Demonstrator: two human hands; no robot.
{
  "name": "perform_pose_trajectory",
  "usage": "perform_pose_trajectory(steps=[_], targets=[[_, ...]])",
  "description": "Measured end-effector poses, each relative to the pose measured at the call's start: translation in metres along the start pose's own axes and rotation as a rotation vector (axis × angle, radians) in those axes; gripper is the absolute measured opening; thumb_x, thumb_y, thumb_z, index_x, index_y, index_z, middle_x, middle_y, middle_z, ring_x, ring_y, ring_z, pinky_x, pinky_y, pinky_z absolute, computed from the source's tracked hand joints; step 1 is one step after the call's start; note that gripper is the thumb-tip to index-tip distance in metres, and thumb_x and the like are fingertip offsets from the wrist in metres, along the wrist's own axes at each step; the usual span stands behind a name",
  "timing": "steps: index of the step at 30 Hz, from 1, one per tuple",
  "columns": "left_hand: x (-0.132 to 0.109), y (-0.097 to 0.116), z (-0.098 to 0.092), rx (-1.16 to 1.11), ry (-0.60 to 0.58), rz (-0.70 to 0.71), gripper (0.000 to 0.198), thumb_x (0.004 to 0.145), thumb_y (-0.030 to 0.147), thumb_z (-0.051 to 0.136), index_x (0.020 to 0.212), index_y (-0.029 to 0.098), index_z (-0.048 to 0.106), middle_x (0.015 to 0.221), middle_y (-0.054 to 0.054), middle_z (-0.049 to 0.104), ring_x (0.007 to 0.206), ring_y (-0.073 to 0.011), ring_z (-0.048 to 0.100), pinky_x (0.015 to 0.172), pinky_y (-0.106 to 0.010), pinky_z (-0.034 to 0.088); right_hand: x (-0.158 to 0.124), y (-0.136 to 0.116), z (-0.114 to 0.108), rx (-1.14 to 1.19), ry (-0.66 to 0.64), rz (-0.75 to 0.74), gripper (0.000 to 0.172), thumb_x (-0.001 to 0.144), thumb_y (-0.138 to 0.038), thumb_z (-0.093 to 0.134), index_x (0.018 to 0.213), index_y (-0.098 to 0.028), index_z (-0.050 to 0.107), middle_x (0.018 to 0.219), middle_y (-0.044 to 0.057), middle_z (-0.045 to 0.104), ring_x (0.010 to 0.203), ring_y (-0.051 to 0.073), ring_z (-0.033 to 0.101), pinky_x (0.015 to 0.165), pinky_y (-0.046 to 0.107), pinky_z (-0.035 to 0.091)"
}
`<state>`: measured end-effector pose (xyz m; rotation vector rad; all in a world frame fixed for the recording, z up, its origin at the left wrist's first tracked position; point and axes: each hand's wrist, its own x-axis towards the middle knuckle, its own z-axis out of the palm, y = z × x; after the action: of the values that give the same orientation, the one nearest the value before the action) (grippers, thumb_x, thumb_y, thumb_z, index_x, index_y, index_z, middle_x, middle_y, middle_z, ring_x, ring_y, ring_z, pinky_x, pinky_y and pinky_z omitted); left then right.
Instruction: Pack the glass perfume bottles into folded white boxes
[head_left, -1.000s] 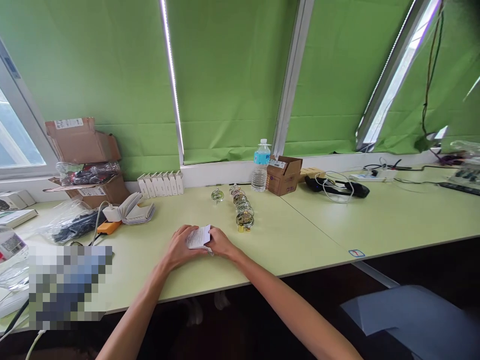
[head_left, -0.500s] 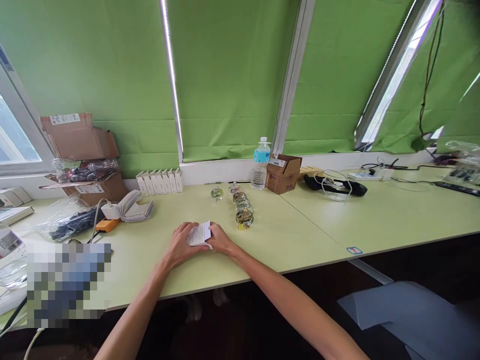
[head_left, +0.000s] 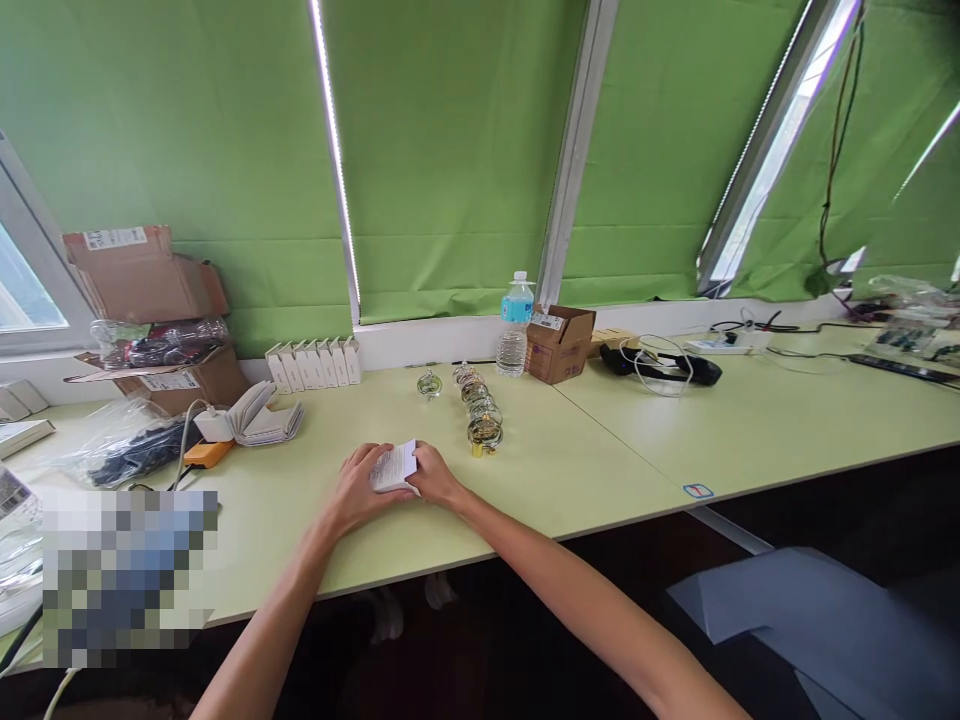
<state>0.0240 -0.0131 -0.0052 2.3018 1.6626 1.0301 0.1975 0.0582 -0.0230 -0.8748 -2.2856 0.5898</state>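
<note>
A small white carton (head_left: pixel 391 469) with printed text on its side is between my two hands, just above or on the table near its front edge. My left hand (head_left: pixel 357 490) wraps round its left side, fingers over the top and thumb along the front. At its right end my right hand (head_left: pixel 436 477) pinches what looks like a flap; the fingertips are partly hidden. Beyond the right hand stands a row of round glass bottles (head_left: pixel 484 432) with gold-coloured parts. One more glass bottle (head_left: pixel 429 384) stands apart to the left of that row.
Several slim white boxes (head_left: pixel 313 365) line the back wall. A water bottle (head_left: pixel 514 330) and a cardboard box (head_left: pixel 559 345) stand behind the glass bottles. To the left are an open booklet (head_left: pixel 264 418), an orange item (head_left: pixel 208 455) and stacked cartons (head_left: pixel 150 285). A black headset (head_left: pixel 660 366) lies right.
The view has shifted slightly, so the background sits a little further left. Both hands keep their hold on the white carton, with hardly any visible movement.
</note>
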Motion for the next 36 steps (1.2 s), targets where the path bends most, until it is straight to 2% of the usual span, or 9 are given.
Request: perform_pose_trajectory(steps=[5, 9, 12, 16, 21, 24, 28, 33, 36], targets=[[-0.001, 0.002, -0.005, 0.036, 0.001, -0.017, 0.073, 0.069, 0.061, 0.075, 0.132, 0.032, 0.053, 0.124, -0.006, 0.059, 0.113, -0.0289, 0.059, 0.094, -0.04, 0.047, 0.001, -0.004, -0.007, -0.011, 0.026, 0.012, 0.024, 0.096, -0.034, 0.06, 0.11, -0.015, 0.062, 0.11, 0.006, 0.064, 0.093, 0.019, 0.064, 0.081, 0.038, 0.055], [-0.001, 0.001, -0.012, 0.05, 0.0, -0.03, 0.068, 0.071, 0.061, 0.072, 0.13, 0.032, 0.055, 0.12, -0.005, 0.06, 0.11, -0.0281, 0.061, 0.089, -0.038, 0.049, 0.001, -0.006, -0.018, 0.026, 0.05, 0.003, 0.013, 0.082, -0.024, 0.074, 0.079, -0.014, 0.066, 0.086, 0.001, 0.062, 0.078, 0.014, 0.059, 0.071, 0.028, 0.048], [-0.001, 0.0, -0.015, 0.056, 0.002, -0.036, 0.067, 0.071, 0.06, 0.073, 0.13, 0.033, 0.054, 0.12, -0.005, 0.061, 0.11, -0.0278, 0.06, 0.089, -0.037, 0.049, 0.0, -0.007, -0.027, 0.065, 0.079, 0.001, 0.014, 0.073, -0.017, 0.076, 0.066, -0.016, 0.064, 0.074, -0.002, 0.055, 0.07, 0.012, 0.053, 0.064, 0.023, 0.039], [-0.002, -0.005, -0.015, 0.063, 0.011, -0.045, 0.068, 0.071, 0.06, 0.072, 0.131, 0.033, 0.054, 0.122, -0.005, 0.059, 0.112, -0.0284, 0.059, 0.09, -0.037, 0.048, -0.001, -0.006, -0.036, 0.097, 0.112, 0.015, 0.016, 0.073, -0.017, 0.072, 0.061, -0.017, 0.063, 0.069, -0.003, 0.049, 0.066, 0.012, 0.049, 0.061, 0.023, 0.034], [-0.003, -0.01, -0.016, 0.059, 0.025, -0.052, 0.068, 0.071, 0.062, 0.071, 0.13, 0.032, 0.055, 0.121, -0.006, 0.06, 0.111, -0.029, 0.059, 0.091, -0.039, 0.048, -0.003, 0.001, -0.043, 0.111, 0.122, 0.048, 0.016, 0.078, -0.02, 0.067, 0.063, -0.017, 0.065, 0.071, -0.002, 0.051, 0.063, 0.012, 0.05, 0.059, 0.023, 0.036], [-0.003, -0.009, -0.018, 0.049, 0.041, -0.036, 0.068, 0.071, 0.063, 0.072, 0.129, 0.031, 0.055, 0.12, -0.006, 0.061, 0.112, -0.0298, 0.059, 0.099, -0.044, 0.044, -0.004, -0.001, -0.048, 0.09, 0.13, 0.048, 0.016, 0.08, -0.02, 0.065, 0.064, -0.017, 0.067, 0.072, -0.002, 0.052, 0.063, 0.012, 0.051, 0.058, 0.023, 0.037], [-0.004, -0.006, -0.024, 0.014, 0.059, 0.022, 0.067, 0.071, 0.06, 0.073, 0.128, 0.03, 0.057, 0.125, -0.007, 0.061, 0.121, -0.0306, 0.054, 0.115, -0.05, 0.027, 0.001, -0.018, -0.057, 0.025, 0.131, 0.012, 0.014, 0.077, -0.018, 0.065, 0.063, -0.016, 0.066, 0.07, -0.001, 0.052, 0.063, 0.012, 0.05, 0.059, 0.023, 0.036], [-0.004, -0.003, -0.027, -0.106, 0.042, 0.051, 0.077, 0.076, 0.055, 0.071, 0.142, 0.028, 0.042, 0.145, -0.01, 0.049, 0.129, -0.0311, 0.051, 0.107, -0.044, 0.04, 0.015, -0.058, -0.069, -0.091, 0.078, -0.071, 0.019, 0.069, -0.018, 0.069, 0.054, -0.018, 0.058, 0.062, -0.003, 0.047, 0.063, 0.013, 0.044, 0.059, 0.024, 0.03], [-0.003, 0.0, -0.028, -0.209, 0.024, 0.053, 0.076, 0.076, 0.05, 0.072, 0.142, 0.027, 0.041, 0.139, -0.009, 0.055, 0.124, -0.0306, 0.054, 0.103, -0.043, 0.044, 0.022, -0.079, -0.077, -0.147, 0.021, -0.094, 0.023, 0.067, -0.02, 0.069, 0.05, -0.018, 0.054, 0.057, -0.004, 0.045, 0.062, 0.012, 0.041, 0.058, 0.024, 0.027]])
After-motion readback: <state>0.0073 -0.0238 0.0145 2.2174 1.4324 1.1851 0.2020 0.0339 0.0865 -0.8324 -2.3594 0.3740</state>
